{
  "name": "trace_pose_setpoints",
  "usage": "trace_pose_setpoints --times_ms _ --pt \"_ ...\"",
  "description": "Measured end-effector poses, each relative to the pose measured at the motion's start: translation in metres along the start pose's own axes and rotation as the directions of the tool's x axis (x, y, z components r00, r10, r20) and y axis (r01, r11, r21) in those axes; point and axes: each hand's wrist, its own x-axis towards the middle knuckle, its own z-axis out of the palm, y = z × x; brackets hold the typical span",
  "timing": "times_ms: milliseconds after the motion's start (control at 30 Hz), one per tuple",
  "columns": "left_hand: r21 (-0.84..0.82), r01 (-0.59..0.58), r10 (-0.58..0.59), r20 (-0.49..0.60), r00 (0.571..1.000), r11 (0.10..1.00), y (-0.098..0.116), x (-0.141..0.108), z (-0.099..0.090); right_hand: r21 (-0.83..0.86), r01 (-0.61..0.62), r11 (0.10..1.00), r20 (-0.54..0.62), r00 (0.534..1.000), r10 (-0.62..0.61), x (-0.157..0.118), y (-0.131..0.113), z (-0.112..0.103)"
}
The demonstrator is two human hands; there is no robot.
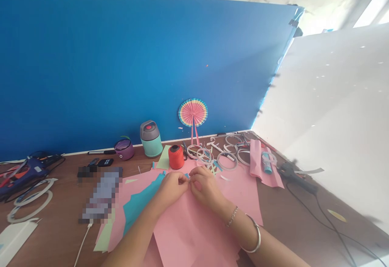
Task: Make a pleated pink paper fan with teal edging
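Note:
My left hand [172, 186] and my right hand [207, 186] meet at the middle of the desk, thumbs and fingers pinched close together. Between them is the top edge of a large pink paper sheet [194, 226], which spreads down toward me. The exact pinch point is small and partly hidden by my fingers. More pink paper [243, 194] and a blue paper sheet [136, 206] lie beneath and to the left. Just beyond my left hand stands a red thread spool [176, 157]. A round, pleated paper fan [193, 113] stands behind it against the blue panel.
Several tape rolls [227, 160] and paper scraps lie past my right hand. To the right are folded pink paper [257, 159] and a black glue gun [299, 178] with a cord. A mint-green container [151, 141], purple cup [124, 149] and blue glue gun [30, 169] stand left.

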Motion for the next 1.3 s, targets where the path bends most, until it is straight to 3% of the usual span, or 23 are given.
trace_pose_setpoints --times_ms 300,567,667,800,867,1100,1200,1300 --pt "-0.049 -0.008 0.01 0.039 0.999 0.999 -0.001 -0.001 -0.003 0.163 -0.136 0.977 0.019 0.991 0.134 0.0 0.005 0.0" --pt "-0.076 0.037 -0.026 0.133 0.991 0.996 -0.003 -0.003 -0.016 0.303 -0.372 0.877 0.01 0.922 0.387 0.009 0.012 -0.016" --pt "-0.055 0.061 -0.049 0.208 0.977 0.997 -0.008 -0.004 -0.024 0.374 -0.474 0.797 -0.042 0.85 0.525 0.013 0.022 -0.028" --pt "0.027 0.073 -0.078 0.281 0.957 0.997 -0.016 -0.002 -0.03 0.488 -0.593 0.641 -0.137 0.673 0.727 0.015 0.036 -0.048" --pt "0.091 0.056 -0.079 0.273 0.959 0.994 -0.018 -0.001 -0.029 0.51 -0.592 0.624 -0.186 0.633 0.752 0.015 0.04 -0.054" --pt "0.358 -0.018 -0.027 0.121 0.992 0.934 -0.013 -0.004 -0.011 0.366 -0.578 0.73 -0.055 0.769 0.636 0.015 0.052 -0.048" --pt "0.418 -0.045 -0.005 0.119 0.993 0.907 -0.01 -0.005 -0.004 0.322 -0.58 0.748 -0.131 0.755 0.642 0.012 0.064 -0.051" --pt "0.448 -0.069 0.011 0.13 0.991 0.892 -0.008 -0.006 0.0 0.136 -0.627 0.767 -0.239 0.73 0.64 0.01 0.071 -0.061"
